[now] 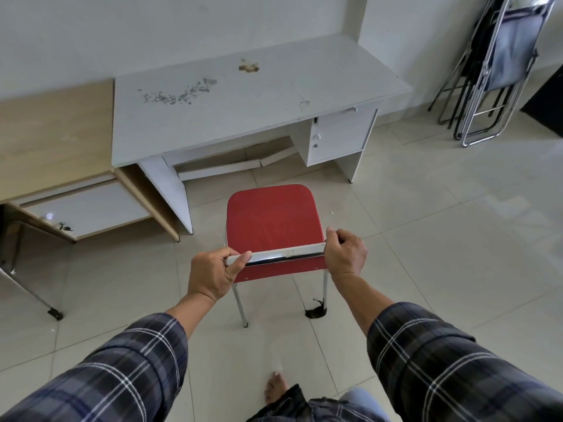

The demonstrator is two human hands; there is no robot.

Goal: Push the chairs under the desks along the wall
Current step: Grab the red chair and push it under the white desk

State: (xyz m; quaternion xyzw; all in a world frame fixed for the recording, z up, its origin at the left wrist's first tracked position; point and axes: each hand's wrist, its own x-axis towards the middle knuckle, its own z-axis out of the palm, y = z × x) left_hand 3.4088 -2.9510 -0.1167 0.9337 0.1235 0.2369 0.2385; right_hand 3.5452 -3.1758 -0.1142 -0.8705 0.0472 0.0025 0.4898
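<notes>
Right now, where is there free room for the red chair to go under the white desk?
The kneehole between the white desk left leg panel and drawer cabinet is open at the front; a fallen broken panel crowds its back. Floor before the red chair is bare.

One view only: your head camera, wide-angle, pitched forward and down. It looks over your forearms, which enter from the bottom corners, with both hands (213, 274) (345, 254) close to the lens near frame centre. The chair (272, 222) sits just past them, mid-frame. Beyond it the white desk (243, 99) and the wall (152, 28) fill the upper half, farther off. Floor tiles (441, 239) spread right; straight edges bow toward the frame borders.
</notes>
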